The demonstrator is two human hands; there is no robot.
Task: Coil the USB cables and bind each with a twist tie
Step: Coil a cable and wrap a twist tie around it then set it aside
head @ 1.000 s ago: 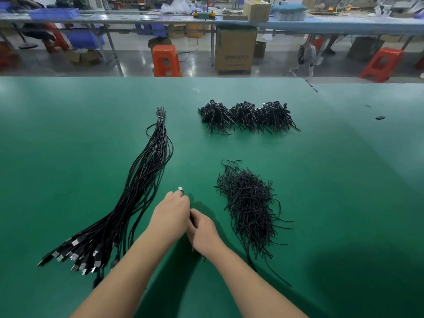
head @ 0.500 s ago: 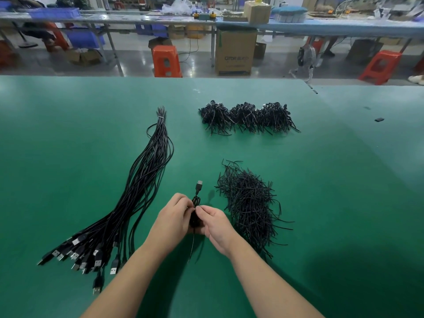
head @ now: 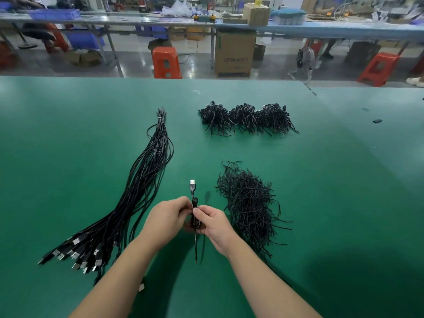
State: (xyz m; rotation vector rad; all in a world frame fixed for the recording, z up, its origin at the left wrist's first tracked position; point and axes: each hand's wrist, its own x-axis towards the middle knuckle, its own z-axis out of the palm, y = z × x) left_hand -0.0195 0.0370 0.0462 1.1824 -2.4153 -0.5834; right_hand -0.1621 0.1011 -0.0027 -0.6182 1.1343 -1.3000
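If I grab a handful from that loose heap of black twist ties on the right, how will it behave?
The loose heap of thin black twist ties probably feels very light. Strands lie crossed and tangled, so extras will likely drag along. Several hold kinks, so they seem bendable yet shape-keeping, not floppy.

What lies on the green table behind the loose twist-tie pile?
Behind the twist-tie pile, farther along the table, lies a row of coiled cable bundles in three clumps. Whether each is tied cannot be made out; nothing else shows between them.
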